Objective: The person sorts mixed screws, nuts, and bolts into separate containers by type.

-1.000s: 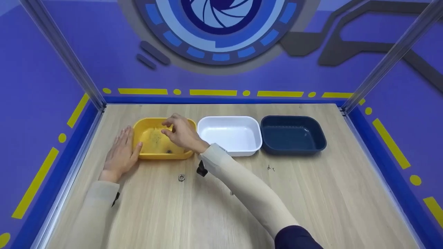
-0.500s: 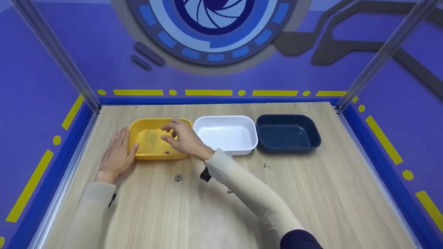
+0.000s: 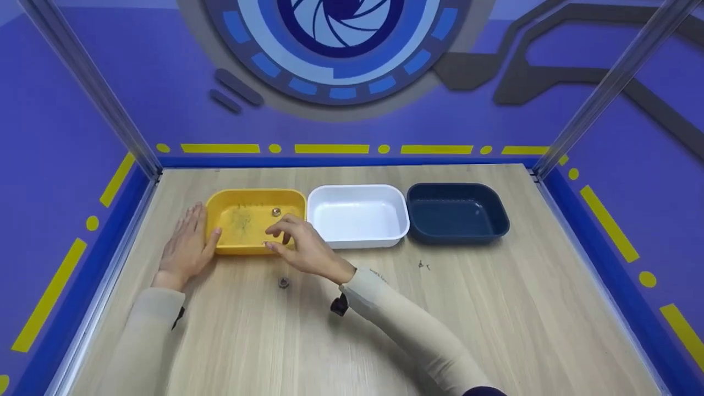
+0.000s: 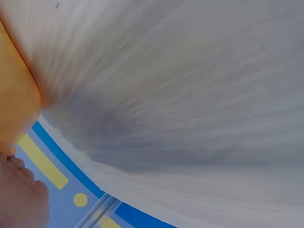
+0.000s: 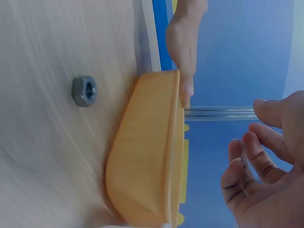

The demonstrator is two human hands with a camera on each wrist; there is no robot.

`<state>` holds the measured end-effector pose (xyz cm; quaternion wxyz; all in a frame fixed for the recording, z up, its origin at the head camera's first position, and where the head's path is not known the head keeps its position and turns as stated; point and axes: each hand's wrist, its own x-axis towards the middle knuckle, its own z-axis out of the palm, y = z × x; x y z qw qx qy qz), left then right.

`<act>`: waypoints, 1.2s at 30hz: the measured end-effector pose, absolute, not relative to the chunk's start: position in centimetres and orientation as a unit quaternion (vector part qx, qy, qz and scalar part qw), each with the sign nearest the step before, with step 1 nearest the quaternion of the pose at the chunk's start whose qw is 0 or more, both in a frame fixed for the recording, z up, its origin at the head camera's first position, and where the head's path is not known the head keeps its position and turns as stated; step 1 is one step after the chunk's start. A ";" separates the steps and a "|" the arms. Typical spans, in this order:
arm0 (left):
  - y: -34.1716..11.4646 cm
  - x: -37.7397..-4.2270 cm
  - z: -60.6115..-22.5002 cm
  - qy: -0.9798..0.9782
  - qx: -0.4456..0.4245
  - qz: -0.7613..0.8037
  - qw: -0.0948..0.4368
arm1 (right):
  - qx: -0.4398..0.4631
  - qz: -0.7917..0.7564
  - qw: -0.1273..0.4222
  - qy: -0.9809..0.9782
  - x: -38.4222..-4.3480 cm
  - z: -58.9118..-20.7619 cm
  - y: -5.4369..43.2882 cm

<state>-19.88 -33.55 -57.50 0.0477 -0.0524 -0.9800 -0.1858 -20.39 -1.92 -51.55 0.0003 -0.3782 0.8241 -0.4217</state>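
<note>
"What's new?"
"Your right hand (image 3: pixel 308 247) has come back over the near edge of the yellow tray (image 3: pixel 256 251). Now a metal nut (image 3: pixel 276 212) lies free inside, by its right edge."
"Fingers?"
"Half bent, nothing seen in them. Your left hand (image 3: pixel 188 242) lies straight along the left edge. One hex nut (image 5: pixel 84 90) is on the table (image 3: pixel 236 341)."

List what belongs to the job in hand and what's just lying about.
In the job, apparently:
left hand
right hand
yellow tray
nut inside it

Seemingly lying about, though possibly needed later:
white tray
dark tray
loose nut
tiny metal bits
</note>
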 end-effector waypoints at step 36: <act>-33.5 -19.5 -56.6 -0.981 -0.049 -0.188 0.004 | -0.328 -0.457 0.134 0.816 -18.7 -60.7 0.4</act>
